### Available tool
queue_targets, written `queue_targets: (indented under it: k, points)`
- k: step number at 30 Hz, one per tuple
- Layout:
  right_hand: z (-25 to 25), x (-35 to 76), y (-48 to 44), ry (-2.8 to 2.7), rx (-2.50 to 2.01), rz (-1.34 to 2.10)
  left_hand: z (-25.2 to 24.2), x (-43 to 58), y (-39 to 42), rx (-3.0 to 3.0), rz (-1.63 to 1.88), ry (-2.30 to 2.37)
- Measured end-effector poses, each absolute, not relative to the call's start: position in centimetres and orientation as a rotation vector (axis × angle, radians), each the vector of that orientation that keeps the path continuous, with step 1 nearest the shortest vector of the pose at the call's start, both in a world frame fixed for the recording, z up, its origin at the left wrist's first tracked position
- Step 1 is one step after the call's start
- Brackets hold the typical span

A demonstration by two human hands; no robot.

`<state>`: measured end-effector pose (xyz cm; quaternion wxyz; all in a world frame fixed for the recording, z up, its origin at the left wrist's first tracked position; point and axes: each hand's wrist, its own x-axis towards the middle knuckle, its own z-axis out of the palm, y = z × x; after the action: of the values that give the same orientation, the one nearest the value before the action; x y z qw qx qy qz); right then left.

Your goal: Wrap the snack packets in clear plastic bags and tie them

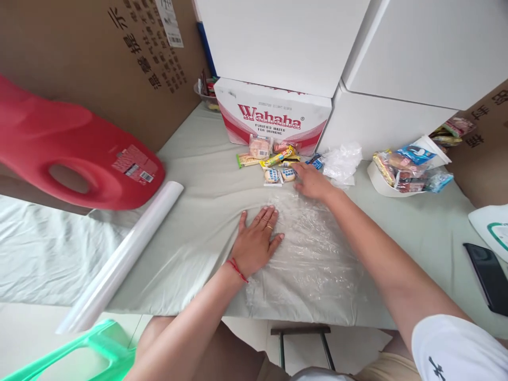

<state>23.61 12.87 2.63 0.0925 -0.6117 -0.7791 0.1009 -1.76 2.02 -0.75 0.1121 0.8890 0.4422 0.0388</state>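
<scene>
My left hand (pixel 256 241) lies flat, fingers spread, on a sheet of clear plastic film (pixel 313 254) spread over the pale green table cover (pixel 190 211). A red string is tied round that wrist. My right hand (pixel 311 180) reaches forward to the far edge of the film, its fingers touching a small wrapped snack (pixel 288 174) in a cluster of snack packets (pixel 270 159). The fingers curl slightly over the packet; whether they grip it is unclear.
A roll of clear film (pixel 127 254) lies diagonally at left beside a red jug (pixel 75 153). A Wahaha carton (pixel 273 114) and white boxes (pixel 381 121) stand behind. A white bowl of snacks (pixel 405 174) sits right, a black phone (pixel 490 278) at the right edge, a green chair (pixel 79 352) below.
</scene>
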Motion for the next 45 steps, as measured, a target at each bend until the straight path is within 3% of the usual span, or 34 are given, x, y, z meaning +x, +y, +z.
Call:
queue_targets:
  k: [12,17,22,33,45]
  points:
    - [1.3,23.7,12.6,-2.166,-2.082,0.154,-0.8,-2.1,2.1,2.581,0.216,1.242]
    - [2.9,21.7,13.2,-2.144,-2.219,0.300,-1.0,-2.2,2.1,2.572,0.217,1.230]
    - [4.2,18.8,13.8,-1.652,-2.348,0.421,-1.0,-2.2,2.0,2.583,0.240,1.239]
    - [2.0,11.5,16.1,-1.545,-2.349,0.532,-1.0,-2.3,2.1,2.599,0.207,1.246]
    - [7.7,23.5,1.9,-1.957,-1.888,0.453,-1.0,-2.0,2.2,2.587,0.167,1.310]
